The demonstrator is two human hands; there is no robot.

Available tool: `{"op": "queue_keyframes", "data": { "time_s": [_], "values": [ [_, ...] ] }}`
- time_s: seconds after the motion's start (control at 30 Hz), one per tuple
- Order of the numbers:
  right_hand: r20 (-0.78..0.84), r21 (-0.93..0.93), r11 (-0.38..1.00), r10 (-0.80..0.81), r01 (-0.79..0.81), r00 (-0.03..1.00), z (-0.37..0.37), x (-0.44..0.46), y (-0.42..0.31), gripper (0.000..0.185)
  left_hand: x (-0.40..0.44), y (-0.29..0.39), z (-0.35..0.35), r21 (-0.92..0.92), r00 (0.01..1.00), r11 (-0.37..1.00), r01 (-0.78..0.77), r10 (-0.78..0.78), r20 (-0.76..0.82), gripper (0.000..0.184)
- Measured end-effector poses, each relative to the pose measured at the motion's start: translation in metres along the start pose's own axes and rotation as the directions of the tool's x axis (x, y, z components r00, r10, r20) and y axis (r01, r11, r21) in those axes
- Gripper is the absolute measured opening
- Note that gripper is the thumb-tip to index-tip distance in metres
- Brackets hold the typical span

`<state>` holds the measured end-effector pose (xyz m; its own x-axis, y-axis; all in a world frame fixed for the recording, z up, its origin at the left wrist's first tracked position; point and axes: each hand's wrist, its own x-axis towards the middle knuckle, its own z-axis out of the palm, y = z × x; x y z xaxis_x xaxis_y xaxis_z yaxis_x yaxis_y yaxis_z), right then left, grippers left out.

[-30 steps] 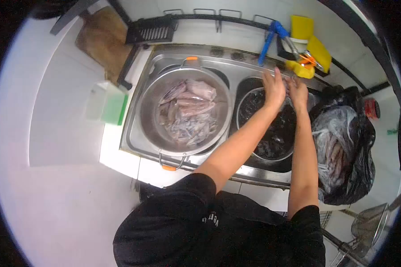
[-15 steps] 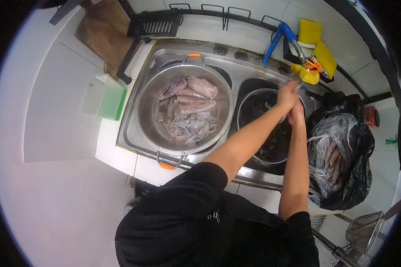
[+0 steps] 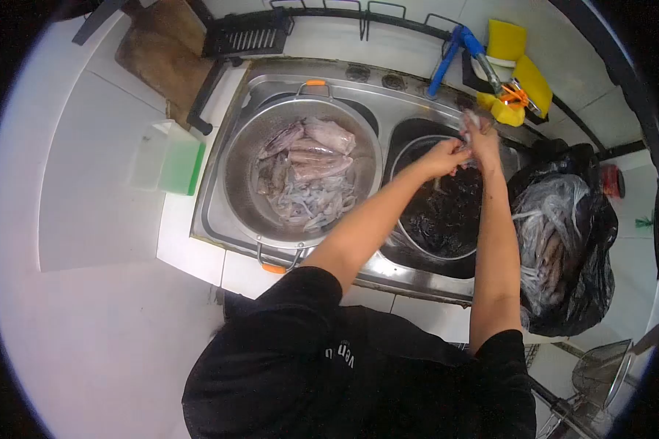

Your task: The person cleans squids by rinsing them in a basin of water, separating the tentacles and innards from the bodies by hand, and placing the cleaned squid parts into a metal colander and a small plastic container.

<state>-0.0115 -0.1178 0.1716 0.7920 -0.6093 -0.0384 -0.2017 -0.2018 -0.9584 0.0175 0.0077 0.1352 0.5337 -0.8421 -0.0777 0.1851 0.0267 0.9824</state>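
Above the right sink basin, my right hand [image 3: 483, 143] is closed around a pale, wet squid [image 3: 468, 124], part of which sticks out beyond the fingers. My left hand [image 3: 447, 157] meets it from the left, its fingers pinching at the squid's lower part. Under both hands stands a round metal pot [image 3: 401, 230] of dark, rippling liquid. To the left, a big steel colander [image 3: 245, 212] with orange-tipped handles holds several squid bodies [image 3: 321, 162] and a heap of tentacles [image 3: 318, 201].
A black plastic bag [image 3: 600, 256] with more squid lies right of the sink. Behind the basin are a blue-handled faucet [image 3: 447, 66] and yellow sponges [image 3: 507, 40]. A green-and-clear container [image 3: 183, 164] stands on the left counter, near a wooden board [image 3: 157, 55].
My hands have come apart from a tight clasp. The left has shifted left and a little down, and more of the squid shows above the right. The view has shifted slightly.
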Motion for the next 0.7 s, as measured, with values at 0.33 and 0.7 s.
{"op": "queue_keyframes", "data": {
  "time_s": [0.33,0.7],
  "values": [
    [0.2,-0.02,0.996,0.09,-0.088,0.976,-0.013,-0.034,0.095,0.037,-0.084,0.107,-0.07,0.255,0.98,0.963,-0.087,0.036,0.198,0.029],
    [0.172,-0.881,0.462,0.522,-0.106,0.836,0.013,-0.095,0.193,0.034,-0.249,0.097,-0.166,0.682,0.92,0.677,0.278,-0.391,0.013,0.029]
  ]
}}
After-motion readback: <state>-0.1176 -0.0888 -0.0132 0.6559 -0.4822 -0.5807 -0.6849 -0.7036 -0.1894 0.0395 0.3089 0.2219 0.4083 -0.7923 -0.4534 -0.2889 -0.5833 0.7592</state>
